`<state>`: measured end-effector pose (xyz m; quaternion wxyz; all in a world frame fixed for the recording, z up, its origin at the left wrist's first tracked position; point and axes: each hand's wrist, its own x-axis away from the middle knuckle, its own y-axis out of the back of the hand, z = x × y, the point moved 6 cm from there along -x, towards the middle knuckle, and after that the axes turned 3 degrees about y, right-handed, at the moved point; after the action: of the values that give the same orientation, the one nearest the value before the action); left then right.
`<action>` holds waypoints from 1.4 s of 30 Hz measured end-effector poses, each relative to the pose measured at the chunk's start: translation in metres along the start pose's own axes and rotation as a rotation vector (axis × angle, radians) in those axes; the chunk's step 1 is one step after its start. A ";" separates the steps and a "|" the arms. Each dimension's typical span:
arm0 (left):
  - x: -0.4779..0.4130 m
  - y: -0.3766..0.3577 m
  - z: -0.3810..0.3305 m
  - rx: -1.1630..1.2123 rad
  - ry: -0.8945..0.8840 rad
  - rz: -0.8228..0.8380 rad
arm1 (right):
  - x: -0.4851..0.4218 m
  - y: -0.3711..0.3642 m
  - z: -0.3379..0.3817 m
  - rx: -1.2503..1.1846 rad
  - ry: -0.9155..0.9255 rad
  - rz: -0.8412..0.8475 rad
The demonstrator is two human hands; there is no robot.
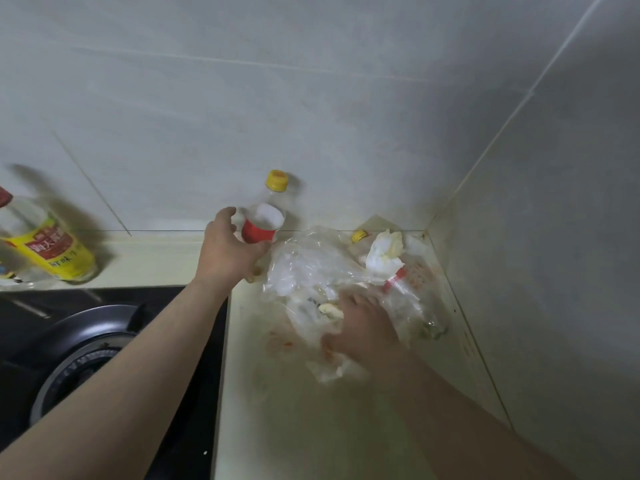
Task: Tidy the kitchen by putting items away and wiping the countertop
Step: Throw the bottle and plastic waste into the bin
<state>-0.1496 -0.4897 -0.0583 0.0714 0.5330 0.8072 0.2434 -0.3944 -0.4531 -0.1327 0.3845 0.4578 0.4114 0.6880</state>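
A black hob (pixel 207 393) with 1 round burner (pixel 76 367) sits at left — pale tiled wall (pixel 311 98) behind.

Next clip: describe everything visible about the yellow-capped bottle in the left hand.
The bottle is clear plastic with a yellow screw cap and a red label band round its middle, a white patch above it. It is about upright, close to the tiled wall. The left hand grips its lower body, hiding the base. A crumpled clear bag lies just beside it.
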 end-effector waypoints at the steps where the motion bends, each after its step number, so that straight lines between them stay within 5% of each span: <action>1: -0.006 -0.001 0.000 -0.032 -0.026 -0.004 | -0.001 0.000 -0.001 -0.002 0.009 -0.023; 8: -0.016 -0.028 -0.012 -0.071 -0.055 0.156 | -0.007 -0.002 -0.005 -0.048 0.036 -0.117; 21: 0.048 0.027 -0.029 0.253 -0.046 0.029 | 0.024 0.054 0.002 -0.295 0.041 -0.304; 35: 0.150 0.112 -0.029 0.374 -0.029 -0.036 | 0.068 0.123 0.028 -0.441 0.019 -0.360; 42: 0.222 0.154 -0.030 0.232 -0.030 -0.177 | 0.104 0.133 0.055 -0.380 0.091 -0.337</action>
<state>-0.1270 -0.2521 0.0721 0.0426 0.4681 0.8725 0.1334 -0.3921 -0.3955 0.0351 0.5539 0.2710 0.3621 0.6990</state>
